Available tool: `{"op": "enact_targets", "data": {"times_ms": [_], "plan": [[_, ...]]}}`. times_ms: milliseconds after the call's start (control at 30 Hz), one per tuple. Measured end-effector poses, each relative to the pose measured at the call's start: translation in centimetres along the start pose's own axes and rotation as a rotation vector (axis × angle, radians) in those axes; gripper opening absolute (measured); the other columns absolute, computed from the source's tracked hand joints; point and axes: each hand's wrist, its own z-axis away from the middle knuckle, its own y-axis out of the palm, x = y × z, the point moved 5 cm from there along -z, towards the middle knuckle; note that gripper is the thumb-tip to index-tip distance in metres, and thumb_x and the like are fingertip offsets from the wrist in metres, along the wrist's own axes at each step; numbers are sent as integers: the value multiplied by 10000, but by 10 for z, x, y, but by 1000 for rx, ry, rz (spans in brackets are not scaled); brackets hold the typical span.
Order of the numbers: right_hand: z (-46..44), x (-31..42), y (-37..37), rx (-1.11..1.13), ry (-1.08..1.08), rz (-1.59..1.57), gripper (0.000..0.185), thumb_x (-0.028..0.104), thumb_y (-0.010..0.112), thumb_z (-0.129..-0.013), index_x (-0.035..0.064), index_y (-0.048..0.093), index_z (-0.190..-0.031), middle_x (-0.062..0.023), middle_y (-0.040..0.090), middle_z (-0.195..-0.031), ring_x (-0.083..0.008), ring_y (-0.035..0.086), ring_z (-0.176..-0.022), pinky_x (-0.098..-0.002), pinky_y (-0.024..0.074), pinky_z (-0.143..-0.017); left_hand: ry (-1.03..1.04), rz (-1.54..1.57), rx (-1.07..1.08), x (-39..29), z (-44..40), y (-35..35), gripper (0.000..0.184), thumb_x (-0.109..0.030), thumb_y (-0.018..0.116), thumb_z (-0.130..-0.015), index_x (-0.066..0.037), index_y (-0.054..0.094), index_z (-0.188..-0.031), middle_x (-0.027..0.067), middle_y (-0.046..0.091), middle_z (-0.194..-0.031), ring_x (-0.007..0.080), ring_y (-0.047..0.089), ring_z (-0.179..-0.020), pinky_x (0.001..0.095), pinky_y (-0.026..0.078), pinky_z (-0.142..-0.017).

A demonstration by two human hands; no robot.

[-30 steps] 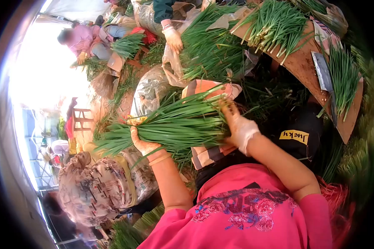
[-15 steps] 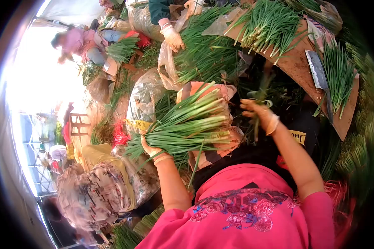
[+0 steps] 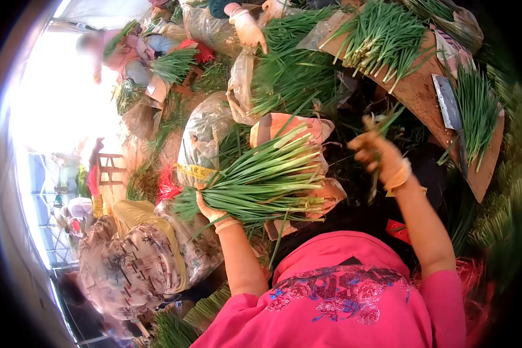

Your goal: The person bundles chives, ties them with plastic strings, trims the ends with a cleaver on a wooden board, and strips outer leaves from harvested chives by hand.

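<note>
My left hand (image 3: 210, 210) is closed around the leafy end of a bunch of garlic chives (image 3: 261, 174). Pale cut stems fan out to the right, over an orange-and-white wrapper (image 3: 293, 124) lying near my lap. Right of the bunch, my right hand (image 3: 381, 158) hangs in the air, its fingers bent and smeared by motion. A loose green leaf (image 3: 395, 118) and pale scraps show close to those fingers; whether they are held is unclear. Both hands seem to wear thin gloves.
On a brown board (image 3: 414, 87) at upper right lie a chive pile (image 3: 383, 40), a cleaver (image 3: 448, 107) and another bunch (image 3: 475, 116). Ahead, a co-worker's gloved hand (image 3: 249, 30) is over a chive heap (image 3: 296, 78). Another person (image 3: 136, 255) sits at left, near plastic bags (image 3: 206, 124).
My right hand has moved slightly right and away from the bunch, its fingers now more bent. The left hand keeps its hold on the chives. The co-worker's gloved hand has shifted upward.
</note>
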Motion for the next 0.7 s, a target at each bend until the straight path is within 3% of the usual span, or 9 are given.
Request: {"op": "enact_targets", "data": {"times_ms": [100,200,267,333,400,467,533,633,700], "plan": [[-12,-86,33,392,275,-91,357,396,605,-864,112,579,-1079,28,624,-834,-48,507,-604,-193,353,-470,-33,-27,-19,3,29,68,477,-424,559,-833,-198,532,-1253,126,553,-1205,322,529,-1079,520,445,-912],[-60,-95,8,472,233,-819,132,227,530,-900,95,532,-891,44,435,-586,-41,350,-432,-188,295,-386,101,-99,4,-20,10,60,480,-493,543,-818,-119,585,-1117,131,597,-1121,322,577,-1003,516,482,-860],[-42,-31,-7,446,81,-946,143,145,526,-899,18,565,-951,65,331,-535,-28,301,-430,-170,281,-398,96,-103,24,-25,17,71,454,-501,568,-801,-124,597,-1052,123,614,-1067,318,587,-975,503,487,-859],[-26,1,-28,0,-211,-308,190,182,566,-883,19,578,-979,62,447,-581,-25,350,-455,-164,301,-414,92,-96,111,-25,15,74,450,-503,583,-792,-125,597,-1036,121,619,-1044,316,586,-971,495,490,-853],[-1,18,2,-173,-251,216,241,172,598,-864,22,581,-1052,17,582,-749,-42,475,-588,-177,384,-509,93,-53,132,-18,25,88,387,-445,590,-814,-155,612,-1068,56,629,-990,265,592,-925,465,492,-844],[-10,4,30,42,-534,504,329,80,595,-833,15,559,-1154,-60,621,-1002,-144,564,-884,-287,473,-748,106,-34,145,-15,31,100,356,-410,588,-828,-174,618,-1093,20,629,-971,237,593,-902,455,491,-846],[12,9,81,156,-207,600,322,19,600,-831,-19,544,-1146,-55,616,-1019,-136,558,-864,-284,467,-744,125,-66,141,-15,36,111,365,-390,571,-846,-184,614,-1145,4,625,-968,216,591,-877,442,492,-842],[-7,-15,94,283,-373,1322,284,24,615,-815,65,608,-1097,-103,609,-895,-161,588,-820,-300,479,-730,58,-84,112,-24,21,91,458,-392,611,-801,-200,559,-1214,76,601,-1019,278,592,-927,502,495,-846],[-18,-11,77,281,-594,1549,255,93,567,-820,76,606,-1071,-142,635,-912,-266,618,-856,-351,497,-757,81,-79,128,-26,21,88,471,-404,615,-798,-190,559,-1214,78,601,-1016,282,593,-925,506,494,-848]]}}
